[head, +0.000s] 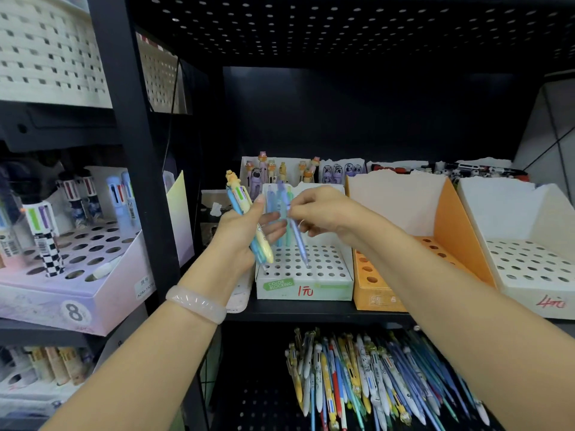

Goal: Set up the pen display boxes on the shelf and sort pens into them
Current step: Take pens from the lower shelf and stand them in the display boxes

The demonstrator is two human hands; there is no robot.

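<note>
Nearest me, on the lower shelf, a loose heap of pens (373, 381) lies below my forearms. On my left wrist sits a pale bangle (196, 303). My left hand (241, 236) is curled round a small bunch of multicolour pens (249, 222), one yellow with a little figure on top, held tilted with the tips near the front left corner of the white display box (306, 275). My right hand (323, 213) pinches a slim purple pen (295, 231) near its upper end; its tip points down at a hole in the box's perforated top. A few pastel pens already stand in the box's back rows. To the right stand an orange display box (448, 219) and another white box (525, 253). Behind them, character pens (280, 171) stand in further boxes.
</note>
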